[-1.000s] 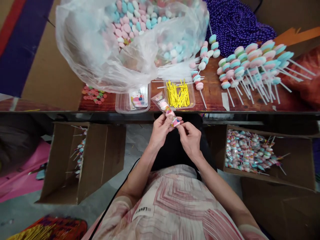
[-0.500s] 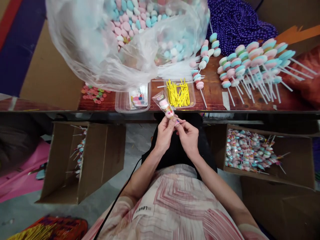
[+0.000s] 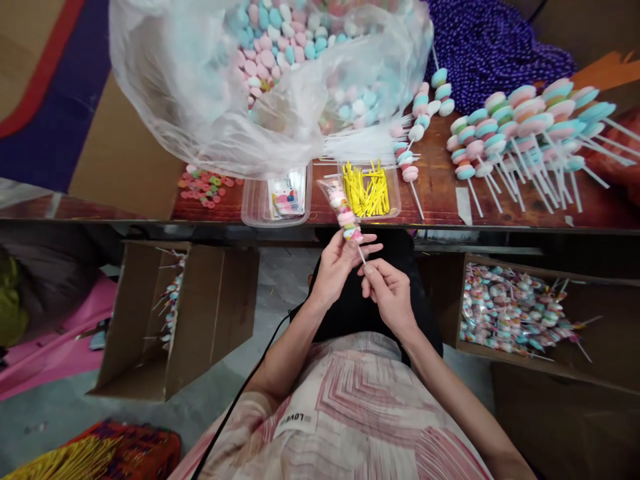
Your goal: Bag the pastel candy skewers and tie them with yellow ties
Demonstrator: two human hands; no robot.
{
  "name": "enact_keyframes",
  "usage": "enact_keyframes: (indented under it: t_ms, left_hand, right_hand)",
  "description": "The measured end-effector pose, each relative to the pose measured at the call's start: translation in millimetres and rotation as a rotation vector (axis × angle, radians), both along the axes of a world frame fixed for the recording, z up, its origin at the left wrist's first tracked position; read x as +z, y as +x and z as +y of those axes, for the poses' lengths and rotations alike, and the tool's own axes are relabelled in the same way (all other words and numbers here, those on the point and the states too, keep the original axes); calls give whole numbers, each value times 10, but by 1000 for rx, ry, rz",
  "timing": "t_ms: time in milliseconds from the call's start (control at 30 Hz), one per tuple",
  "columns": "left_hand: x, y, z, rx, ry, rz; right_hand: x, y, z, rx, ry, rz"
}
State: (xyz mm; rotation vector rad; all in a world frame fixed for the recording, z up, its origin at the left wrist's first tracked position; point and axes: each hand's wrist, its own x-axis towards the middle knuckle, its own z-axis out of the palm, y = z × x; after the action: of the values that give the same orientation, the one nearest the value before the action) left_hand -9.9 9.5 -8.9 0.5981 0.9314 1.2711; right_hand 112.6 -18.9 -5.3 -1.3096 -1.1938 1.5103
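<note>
And here's the right hand point(image 3: 387, 288) pinching the white stick point(image 3: 361, 254) by its near end; the left hand point(image 3: 336, 265) grips the candy point(image 3: 345, 217) low down, its outer fingers spread wide; that candy tilts far and left in a clear wrapper point(image 3: 327, 188), seen between the cards point(image 3: 287, 199) on the left and the yellow ties point(image 3: 367, 192) on the right; unwrapped skewers point(image 3: 530, 130) pile up far right; the bag point(image 3: 280, 137) bulges at the far side!
</note>
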Motion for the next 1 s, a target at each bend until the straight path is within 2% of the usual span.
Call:
enact_keyframes:
  t_ms: [67, 200, 467, 767, 1000]
  left_hand:
    - [-25, 10, -32, 38, 21, 48]
    - [-68, 6, -48, 179, 83, 200]
    - [-159, -22, -41, 246, 163, 469]
    - [-174, -97, -62, 241, 277, 749]
    - [-111, -236, -37, 40, 429, 771]
  right_hand:
    - [-24, -20, -16, -56, 36, 10]
    - [-41, -42, -11, -71, 84, -8]
    - [24, -72, -28, -80, 110, -63]
    - [19, -147, -49, -92, 115, -55]
    - [82, -227, -5, -129, 149, -51]
